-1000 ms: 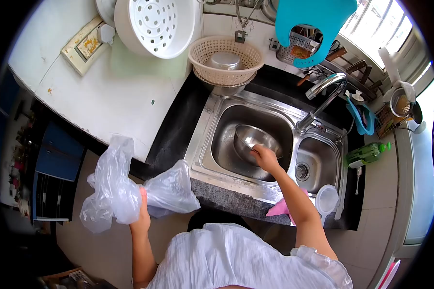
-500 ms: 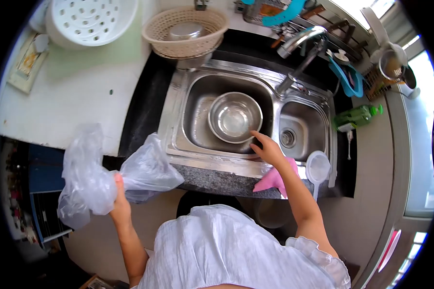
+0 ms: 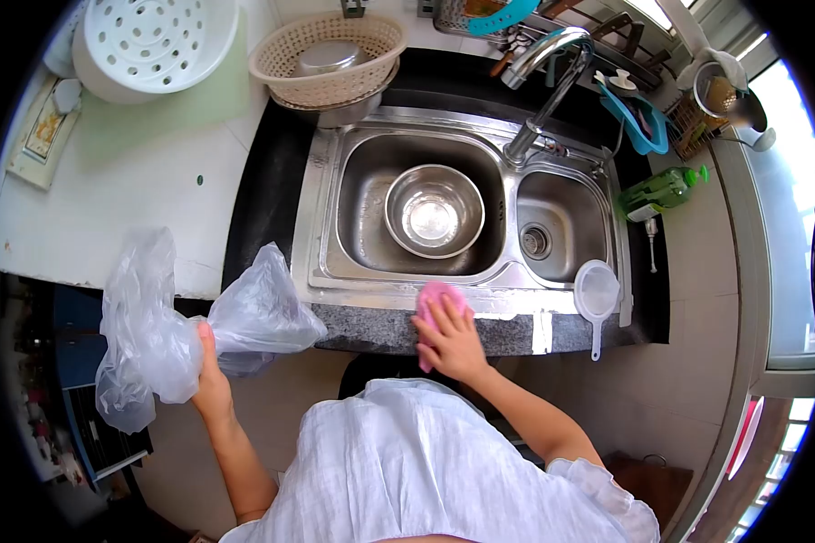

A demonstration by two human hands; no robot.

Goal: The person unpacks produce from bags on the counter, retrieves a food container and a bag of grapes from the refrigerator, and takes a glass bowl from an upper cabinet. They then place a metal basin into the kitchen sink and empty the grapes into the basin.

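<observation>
My left hand (image 3: 213,380) is closed around the gathered middle of a clear plastic bag (image 3: 145,317), which bulges out on both sides of my fist beside the counter's left part. At the front edge of the sink, my right hand (image 3: 453,341) presses on a pink cloth (image 3: 440,292) and grips it, fingers laid over it. The cloth lies across the sink's front rim and the dark stone edge. A stainless steel bowl (image 3: 435,210) sits in the larger basin of the sink (image 3: 358,217), just beyond my right hand.
A white strainer (image 3: 597,291) rests right of the small basin, near a green soap bottle (image 3: 658,194). The faucet (image 3: 541,109) rises behind the basins. A beige basket (image 3: 276,77) holding a metal bowl and a white perforated basket (image 3: 158,45) stand at back left.
My right hand has left the bowl's rim and taken hold of the pink cloth, which has shifted left along the counter edge. My left hand still holds the bag.
</observation>
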